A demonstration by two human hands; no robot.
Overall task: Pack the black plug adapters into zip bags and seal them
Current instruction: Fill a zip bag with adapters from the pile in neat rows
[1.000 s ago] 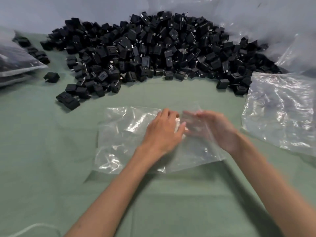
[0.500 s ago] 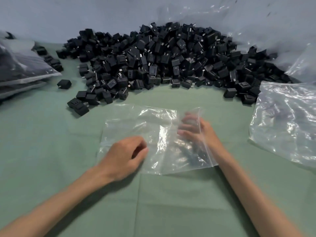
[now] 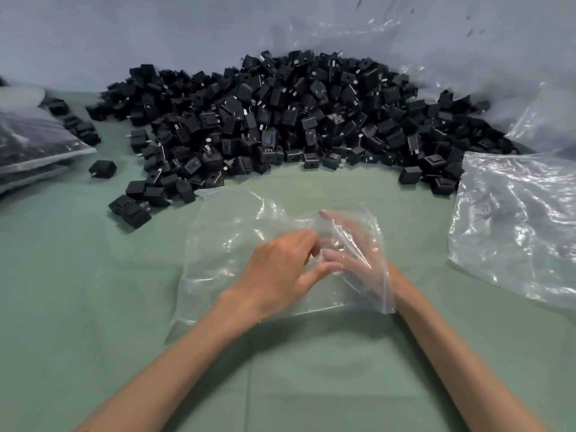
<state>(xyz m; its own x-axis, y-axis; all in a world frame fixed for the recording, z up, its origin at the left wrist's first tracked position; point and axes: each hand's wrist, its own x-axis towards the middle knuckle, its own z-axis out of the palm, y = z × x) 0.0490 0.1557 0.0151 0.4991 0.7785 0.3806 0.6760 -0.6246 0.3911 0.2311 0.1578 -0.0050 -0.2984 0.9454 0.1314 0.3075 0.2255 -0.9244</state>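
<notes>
Since half a second ago the left hand (image 3: pixel 277 269) has swung back from the near-left corner of the zip bag (image 3: pixel 224 251) to its mouth. Its curled fingers now pinch the upper film. The right hand (image 3: pixel 358 254) lies inside the bag, fingers spread flat, seen through the plastic. The bag rests on the green cloth (image 3: pixel 93 307), just short of the heap of black plug adapters (image 3: pixel 280 120). No adapter is in it yet, so I judge that filling and sealing are still to come. Filled bags (image 3: pixel 31 141) at the far left suggest some rounds are finished, though the heap is large. Bare cloth lies between bag and heap. Loose adapters sit near the bag's far-left corner, and a stack of empty bags (image 3: pixel 514 219) lies well to the right.
</notes>
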